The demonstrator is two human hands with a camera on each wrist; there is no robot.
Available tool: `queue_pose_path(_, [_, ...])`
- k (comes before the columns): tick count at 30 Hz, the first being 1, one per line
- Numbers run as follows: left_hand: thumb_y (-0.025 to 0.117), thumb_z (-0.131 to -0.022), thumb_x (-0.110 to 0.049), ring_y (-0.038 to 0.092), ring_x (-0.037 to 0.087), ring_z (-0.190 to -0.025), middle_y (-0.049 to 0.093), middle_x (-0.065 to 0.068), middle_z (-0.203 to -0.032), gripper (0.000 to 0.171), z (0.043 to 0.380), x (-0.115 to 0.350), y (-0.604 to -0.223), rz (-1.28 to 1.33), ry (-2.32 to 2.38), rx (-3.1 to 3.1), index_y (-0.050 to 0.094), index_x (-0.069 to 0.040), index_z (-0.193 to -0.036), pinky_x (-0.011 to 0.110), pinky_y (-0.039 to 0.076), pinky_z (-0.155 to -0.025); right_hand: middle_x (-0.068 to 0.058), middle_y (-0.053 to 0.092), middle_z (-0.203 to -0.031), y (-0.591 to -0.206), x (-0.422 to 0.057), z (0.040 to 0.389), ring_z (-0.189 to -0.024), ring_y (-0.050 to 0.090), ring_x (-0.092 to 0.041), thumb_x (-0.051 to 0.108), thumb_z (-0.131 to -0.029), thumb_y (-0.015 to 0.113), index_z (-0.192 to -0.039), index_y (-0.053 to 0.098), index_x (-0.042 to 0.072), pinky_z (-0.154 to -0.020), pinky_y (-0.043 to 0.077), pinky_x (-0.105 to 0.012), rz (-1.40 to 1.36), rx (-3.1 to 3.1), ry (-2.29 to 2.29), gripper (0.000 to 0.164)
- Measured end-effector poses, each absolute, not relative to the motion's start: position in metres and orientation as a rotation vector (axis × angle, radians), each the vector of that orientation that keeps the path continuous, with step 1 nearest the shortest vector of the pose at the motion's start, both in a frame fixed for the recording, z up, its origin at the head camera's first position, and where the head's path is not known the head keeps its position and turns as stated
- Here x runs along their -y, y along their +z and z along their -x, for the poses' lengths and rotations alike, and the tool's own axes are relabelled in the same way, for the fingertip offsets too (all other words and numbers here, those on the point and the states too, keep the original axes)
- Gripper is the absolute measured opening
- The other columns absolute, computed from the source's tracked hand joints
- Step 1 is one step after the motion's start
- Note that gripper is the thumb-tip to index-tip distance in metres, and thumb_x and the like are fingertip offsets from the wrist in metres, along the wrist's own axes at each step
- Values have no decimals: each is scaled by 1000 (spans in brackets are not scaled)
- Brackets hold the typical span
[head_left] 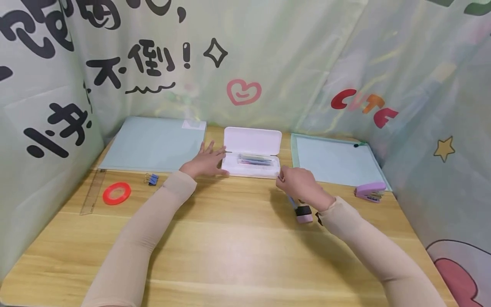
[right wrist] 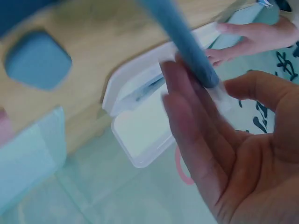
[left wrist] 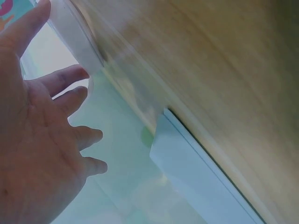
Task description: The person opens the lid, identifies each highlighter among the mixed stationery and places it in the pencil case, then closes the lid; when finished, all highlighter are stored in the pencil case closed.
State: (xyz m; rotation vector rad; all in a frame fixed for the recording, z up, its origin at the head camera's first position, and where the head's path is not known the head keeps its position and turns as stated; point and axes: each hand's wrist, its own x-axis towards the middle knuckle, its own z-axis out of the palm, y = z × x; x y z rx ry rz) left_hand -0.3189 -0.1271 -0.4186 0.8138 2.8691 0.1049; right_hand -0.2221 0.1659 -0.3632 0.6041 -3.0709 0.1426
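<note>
An open white pencil case (head_left: 251,169) stands at the far middle of the table, its lid raised, with several pens (head_left: 255,160) inside. Fingers spread, my left hand (head_left: 206,162) is at the case's left end; the left wrist view has its thumb and fingers about the white case edge (left wrist: 77,37). At the right front corner of the case, my right hand (head_left: 301,185) pinches a slim blue pen (right wrist: 187,46) between thumb and fingers. Below that hand lies a pink and black block (head_left: 304,214), perhaps an eraser; a dark item beside it is partly hidden by the wrist.
A pale blue folder (head_left: 153,145) lies at left, a mesh-like pouch (head_left: 333,160) at right. Along the left are a clear ruler (head_left: 93,192), red tape roll (head_left: 116,193) and blue binder clip (head_left: 152,179). A purple stapler (head_left: 370,192) sits right. Fabric walls enclose the table.
</note>
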Motion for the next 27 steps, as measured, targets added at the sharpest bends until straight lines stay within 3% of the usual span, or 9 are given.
queue_pose_path(4, [35,-69,-74,-22,27,-124,2,-5,-144,90,320,130,-420,-798,98,-2875,25,-16,-138,54,-14,-94,5,40,-48,-367,-149,253,-39,29,-11,17,-83,44,-82,51,11,-35,22,-26,-824,2901,63,10])
queue_pose_path(10, [38,-71,-71,-18,30,-125,4,-3,-144,89,316,129,-416,-810,122,-2869,25,-15,-138,54,-13,-94,3,57,-76,-385,-127,302,-49,46,-11,22,-86,49,-100,57,14,-41,37,-28,-994,2841,-41,18])
queue_pose_path(18, [36,-70,-72,-14,32,-126,5,-2,-144,90,314,127,-418,-836,105,-2861,25,-14,-138,55,-12,-95,3,57,-87,-410,-106,327,-76,54,-14,27,-85,55,-100,62,18,-63,47,-35,-1033,2858,-59,19])
queue_pose_path(23, [35,-69,-74,-12,33,-127,4,-3,-144,91,318,129,-419,-818,80,-2879,24,-15,-138,54,-12,-95,1,55,-89,-411,-104,326,-80,54,-16,24,-84,56,-100,63,17,-62,47,-36,-1040,2799,-27,19])
queue_pose_path(27, [34,-69,-74,-15,31,-126,3,-3,-144,91,319,129,-420,-812,75,-2878,24,-16,-138,54,-13,-95,0,54,-83,-408,-112,321,-76,53,-18,16,-82,56,-91,62,13,-58,46,-35,-1019,2776,13,11])
